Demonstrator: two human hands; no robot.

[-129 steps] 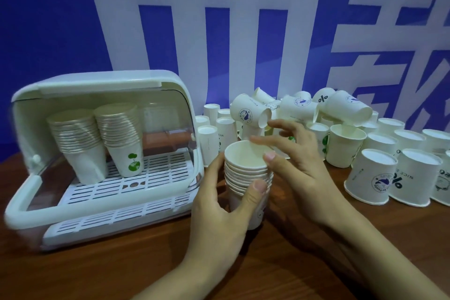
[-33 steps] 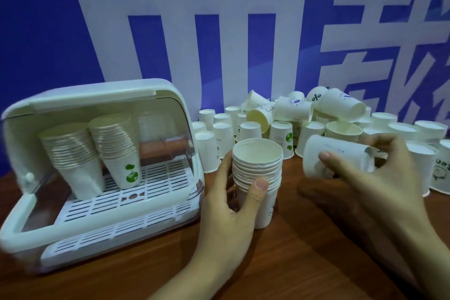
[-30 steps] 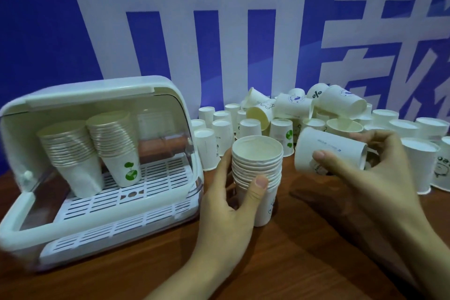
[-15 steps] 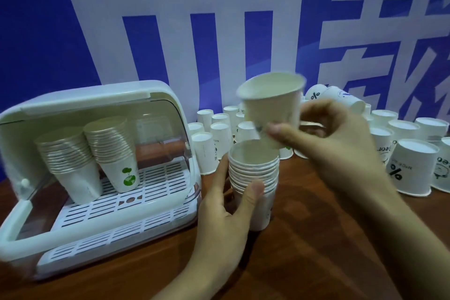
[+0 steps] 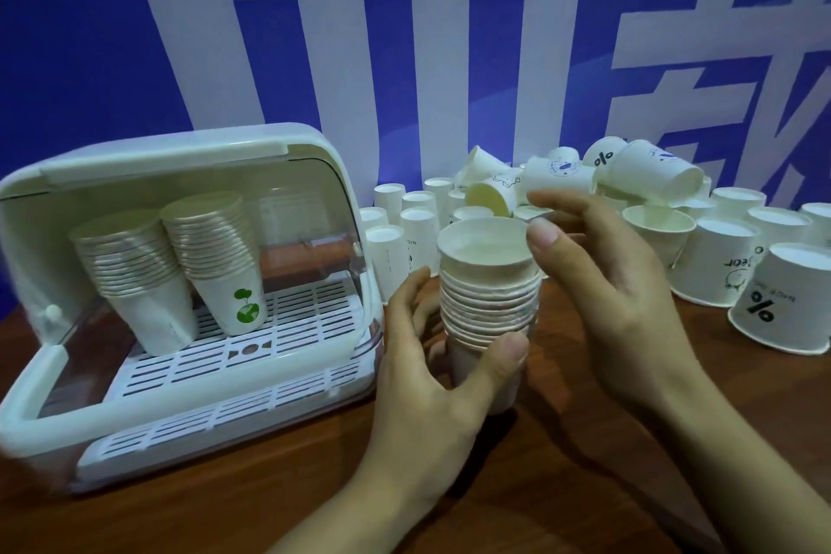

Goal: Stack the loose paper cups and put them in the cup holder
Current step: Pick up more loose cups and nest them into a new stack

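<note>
L hand is gripping the stack of cups low down, thumb pressing across the front near the bottom cup, other fingers curling round the far side. The stack is standing upright on the table, mouths up, just right of the cup holder.

R hand is sitting at the top of the stack w/ thumb tip touching the rim of the top cup; its fingers are loosely curved and slightly spread above and behind the rim, not closing round anything I can see.

The holder's clear lid is standing open. Inside, on the slotted tray, 2 more stacks are leaning a bit to the left: a plain one and, beside it, one w/ a green print on the bottom cup.

Loose cups are crowding the table behind and to the right of the hands, most upside down, a few lying on their sides on top of the pile. Blue and white wall is filling the background.
</note>
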